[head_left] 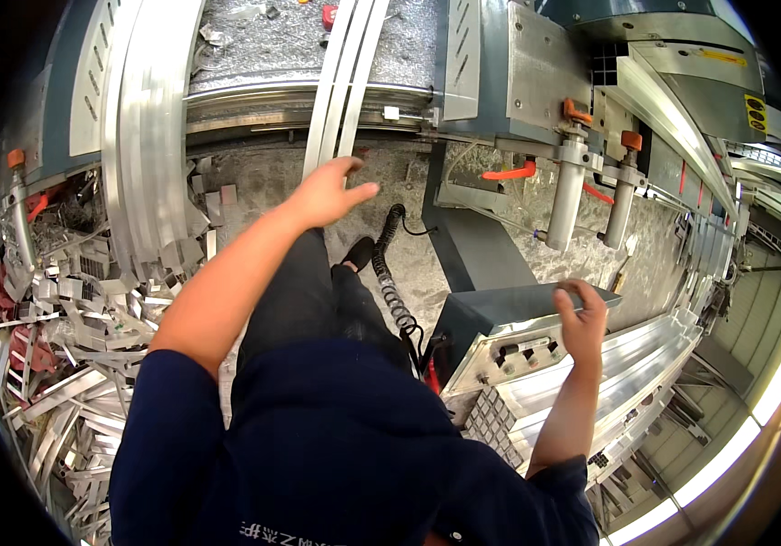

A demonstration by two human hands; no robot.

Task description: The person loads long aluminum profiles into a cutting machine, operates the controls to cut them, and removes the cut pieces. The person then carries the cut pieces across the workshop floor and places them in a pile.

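My left hand (331,193) is held out in front of me with thumb and fingers apart, holding nothing. It is at the near end of long, narrow aluminium profiles (343,82) that run away from me over the machine bed; I cannot tell whether it touches them. Out to the right, my right hand (583,320) is open, with its fingers loosely curved and its thumb apart. It appears over the right end of a grey control box (500,314), with nothing visible in it. Knobs or buttons (529,350) line the box's panel.
Aluminium offcuts (81,318) lie heaped at the left beside a wide profile stack (149,118). Cylinders (568,196) with orange knobs and a red lever (511,171) project at the right. A coiled black hose (389,282) hangs near my foot. Bundled profiles (627,359) lie beyond the box.
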